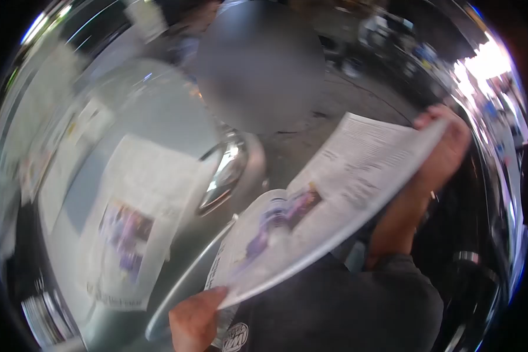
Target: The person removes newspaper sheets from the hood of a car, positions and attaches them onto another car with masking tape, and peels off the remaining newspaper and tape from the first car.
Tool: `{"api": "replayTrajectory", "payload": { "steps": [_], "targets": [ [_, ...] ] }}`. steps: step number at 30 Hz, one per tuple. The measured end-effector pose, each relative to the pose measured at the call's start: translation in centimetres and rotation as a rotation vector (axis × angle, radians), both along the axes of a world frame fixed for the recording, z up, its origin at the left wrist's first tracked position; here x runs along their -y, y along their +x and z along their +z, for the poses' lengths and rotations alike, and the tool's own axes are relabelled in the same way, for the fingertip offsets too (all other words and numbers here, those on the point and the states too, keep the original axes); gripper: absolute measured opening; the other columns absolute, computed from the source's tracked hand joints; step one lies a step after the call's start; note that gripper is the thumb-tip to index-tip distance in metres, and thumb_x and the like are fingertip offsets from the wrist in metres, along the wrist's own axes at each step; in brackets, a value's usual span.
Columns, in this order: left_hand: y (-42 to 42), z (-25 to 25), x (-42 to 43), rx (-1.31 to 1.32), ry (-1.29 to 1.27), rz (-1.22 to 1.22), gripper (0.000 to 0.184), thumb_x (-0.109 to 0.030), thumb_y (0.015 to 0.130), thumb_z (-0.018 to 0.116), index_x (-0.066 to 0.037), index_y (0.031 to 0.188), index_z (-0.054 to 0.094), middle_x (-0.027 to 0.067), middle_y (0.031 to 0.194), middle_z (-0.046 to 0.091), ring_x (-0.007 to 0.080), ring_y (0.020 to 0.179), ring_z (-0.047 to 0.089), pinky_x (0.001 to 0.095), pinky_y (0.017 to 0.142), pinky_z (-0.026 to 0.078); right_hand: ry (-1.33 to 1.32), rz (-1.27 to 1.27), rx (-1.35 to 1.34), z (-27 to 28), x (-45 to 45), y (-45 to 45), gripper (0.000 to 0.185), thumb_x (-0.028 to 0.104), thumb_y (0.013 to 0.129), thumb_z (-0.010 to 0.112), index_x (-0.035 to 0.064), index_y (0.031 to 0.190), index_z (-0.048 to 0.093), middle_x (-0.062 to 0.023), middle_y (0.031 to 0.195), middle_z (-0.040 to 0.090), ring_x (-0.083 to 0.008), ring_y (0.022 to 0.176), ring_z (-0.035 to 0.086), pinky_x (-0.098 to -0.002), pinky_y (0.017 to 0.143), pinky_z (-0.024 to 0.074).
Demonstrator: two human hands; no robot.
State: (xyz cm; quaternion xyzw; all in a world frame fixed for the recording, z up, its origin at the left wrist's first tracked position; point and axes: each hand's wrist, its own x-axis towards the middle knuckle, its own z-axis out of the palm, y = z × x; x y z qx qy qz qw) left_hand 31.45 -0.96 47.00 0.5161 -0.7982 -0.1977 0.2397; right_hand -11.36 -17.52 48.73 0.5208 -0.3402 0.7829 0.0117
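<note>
A newspaper (pixel 346 170) with print and a colour picture is stretched between my two hands, tilted up to the right. My left hand (pixel 195 320) is closed on its lower left corner. At the upper right end, my right hand (pixel 449 141) grips the other edge, fingers bent over it. Left of my hands, another newspaper sheet (pixel 158 170) with a similar colour picture lies on the pale car body (pixel 152 100), close to the headlight (pixel 222 179). Motion blurs the printed text.
More paper sheets (pixel 53 170) lie on the car's far left side. The bumper edge (pixel 188 276) curves below the headlight. Dark floor (pixel 369 100) spreads beyond, with blurred equipment (pixel 405 41) at the back right. A blurred round patch hides the top middle.
</note>
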Motion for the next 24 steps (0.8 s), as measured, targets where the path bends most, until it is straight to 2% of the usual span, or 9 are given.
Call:
{"api": "replayTrajectory", "payload": {
  "steps": [3,4,5,8,11,16,19,20,24],
  "targets": [
    [-2.9,-4.4,2.0,0.099,-0.065,0.071,0.034,0.002,0.086,0.062,0.001,0.119,0.071,0.0222,0.097,0.073,0.0328,0.081,0.071,0.0338,0.076,0.054,0.155,-0.229,-0.010,-3.5,-2.8,-4.0,0.013,0.018,0.106,0.059,0.0053,0.104,0.061,-0.0035,0.095,0.064,-0.0075,0.083,0.055,-0.0222,0.074,0.0446],
    [-4.1,-5.8,2.6,-0.034,0.122,0.187,0.033,0.002,0.096,0.056,0.000,0.127,0.067,0.0187,0.089,0.071,0.0229,0.070,0.062,0.0315,0.069,0.049,0.304,-0.369,-0.011,-3.9,-4.4,-4.7,0.012,0.018,0.104,0.063,0.0056,0.103,0.063,0.0011,0.091,0.059,-0.0054,0.081,0.051,-0.0209,0.072,0.0425],
    [-5.8,-6.4,3.9,-0.114,0.157,0.204,0.033,0.001,0.097,0.055,0.000,0.128,0.066,0.0164,0.087,0.069,0.0201,0.070,0.059,0.0311,0.068,0.047,0.316,-0.258,0.108,-5.0,-4.8,-5.4,0.012,0.017,0.102,0.066,0.0055,0.103,0.063,0.0030,0.090,0.057,-0.0043,0.080,0.049,-0.0205,0.072,0.0417],
    [-8.6,-10.9,6.7,-0.219,0.207,0.225,0.028,-0.001,0.101,0.054,-0.002,0.127,0.064,0.0087,0.081,0.062,0.0117,0.070,0.049,0.0299,0.063,0.043,0.367,-0.288,0.155,-8.4,-6.8,-8.2,0.010,0.013,0.102,0.065,0.0036,0.103,0.063,0.0028,0.091,0.057,-0.0040,0.081,0.051,-0.0212,0.072,0.0432],
    [-11.4,-12.2,9.3,0.017,0.297,0.141,0.018,-0.009,0.101,0.058,-0.003,0.117,0.065,0.0181,0.098,0.074,0.0348,0.087,0.072,0.0372,0.082,0.055,0.434,-0.316,0.206,-9.8,-8.7,-10.1,0.009,0.011,0.101,0.065,0.0021,0.101,0.063,0.0019,0.090,0.058,-0.0046,0.082,0.052,-0.0221,0.074,0.0444],
    [-17.4,-16.5,14.8,-0.035,0.184,-0.034,0.016,-0.006,0.101,0.055,-0.002,0.111,0.067,0.0191,0.117,0.070,0.0365,0.103,0.068,0.0437,0.093,0.053,0.512,-0.435,0.197,-13.0,-10.5,-16.5,0.010,0.010,0.100,0.066,0.0009,0.100,0.063,0.0006,0.089,0.060,-0.0058,0.082,0.054,-0.0226,0.075,0.0453],
    [-21.6,-18.4,19.7,-0.038,0.011,-0.184,0.013,-0.008,0.100,0.057,0.000,0.107,0.065,0.0195,0.117,0.067,0.0324,0.108,0.065,0.0404,0.097,0.048,0.595,-0.476,0.274,-14.8,-9.7,-19.9,0.010,0.011,0.101,0.065,0.0012,0.099,0.063,0.0006,0.089,0.059,-0.0059,0.082,0.054,-0.0226,0.075,0.0448],
    [-23.9,-18.4,21.4,-0.048,0.036,-0.185,0.013,-0.006,0.095,0.061,-0.001,0.104,0.068,0.0193,0.119,0.066,0.0381,0.114,0.061,0.0458,0.100,0.046,0.619,-0.489,0.280,-15.2,-9.2,-21.1,0.010,0.011,0.101,0.065,0.0012,0.099,0.063,0.0006,0.089,0.059,-0.0060,0.082,0.053,-0.0228,0.075,0.0448],
    [-31.9,-23.2,27.9,0.026,0.012,-0.254,0.011,-0.009,0.089,0.068,-0.003,0.097,0.072,0.0163,0.105,0.064,0.0362,0.103,0.060,0.0440,0.093,0.047,0.690,-0.528,0.126,-15.5,-6.3,-27.9,0.005,0.005,0.098,0.065,0.0004,0.097,0.062,-0.0010,0.089,0.059,-0.0083,0.081,0.054,-0.0234,0.075,0.0445]
  ]
}}
